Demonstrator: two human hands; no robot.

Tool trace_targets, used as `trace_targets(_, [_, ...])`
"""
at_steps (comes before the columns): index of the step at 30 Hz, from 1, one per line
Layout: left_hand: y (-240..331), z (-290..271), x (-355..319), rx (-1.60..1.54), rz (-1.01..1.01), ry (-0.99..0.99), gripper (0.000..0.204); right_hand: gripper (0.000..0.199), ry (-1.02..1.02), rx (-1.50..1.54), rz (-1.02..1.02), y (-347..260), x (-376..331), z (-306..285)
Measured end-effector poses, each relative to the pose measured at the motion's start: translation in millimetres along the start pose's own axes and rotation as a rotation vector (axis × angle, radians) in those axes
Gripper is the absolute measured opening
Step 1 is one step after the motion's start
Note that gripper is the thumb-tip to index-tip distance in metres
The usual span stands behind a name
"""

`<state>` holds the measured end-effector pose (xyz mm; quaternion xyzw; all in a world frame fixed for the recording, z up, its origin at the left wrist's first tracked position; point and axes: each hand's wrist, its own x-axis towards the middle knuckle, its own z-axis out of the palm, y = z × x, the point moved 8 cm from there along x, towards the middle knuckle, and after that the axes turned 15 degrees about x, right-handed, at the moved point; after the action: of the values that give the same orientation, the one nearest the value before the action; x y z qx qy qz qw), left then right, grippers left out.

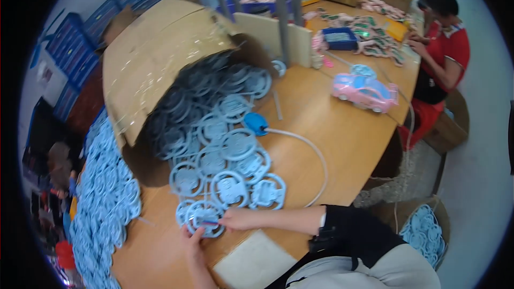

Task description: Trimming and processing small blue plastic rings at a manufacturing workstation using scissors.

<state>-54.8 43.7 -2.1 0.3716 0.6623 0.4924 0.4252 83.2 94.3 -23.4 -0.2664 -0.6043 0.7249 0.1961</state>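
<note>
Two hands close together over a light-blue ring piece [197, 215] on the near part of the bench [300, 160].
Beyond a pale square sheet [254, 262], the left hand [194, 240] pinches the ring's near edge; the right hand [235, 219] has its fingertips at a slim purplish item [210, 223] across it, grip too small to tell. Farther on: loose matching pieces [230, 147] spilling from a tipped carton [166, 48], a blue bulb [256, 123] with a pale hose, a pink toy car [364, 92], then a co-worker in red [452, 53].

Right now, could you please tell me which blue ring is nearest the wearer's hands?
The ring directly between the left hand and right hand; the others lie farther off.
</note>
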Motion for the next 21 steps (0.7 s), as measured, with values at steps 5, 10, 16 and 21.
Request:
trace_targets(5, [-3, 7, 6, -0.018, 0.004, -0.082, 0.032, 0.045, -0.019, 0.084, 0.129, 0, -9, -5])
trace_targets(10, [6, 13, 3, -0.050, 0.014, -0.105, 0.031, 0.045, -0.041, 0.122, 0.183, 11, -9, -2])
trace_targets(16, [1, 10, 5, -0.039, 0.020, -0.143, 0.035, 0.044, -0.050, 0.152, 0.206, 12, -6, 2])
trace_targets(21, [9, 21, -1, -0.018, 0.011, -0.126, 0.039, 0.044, -0.003, 0.161, 0.132, 11, -5, -3])
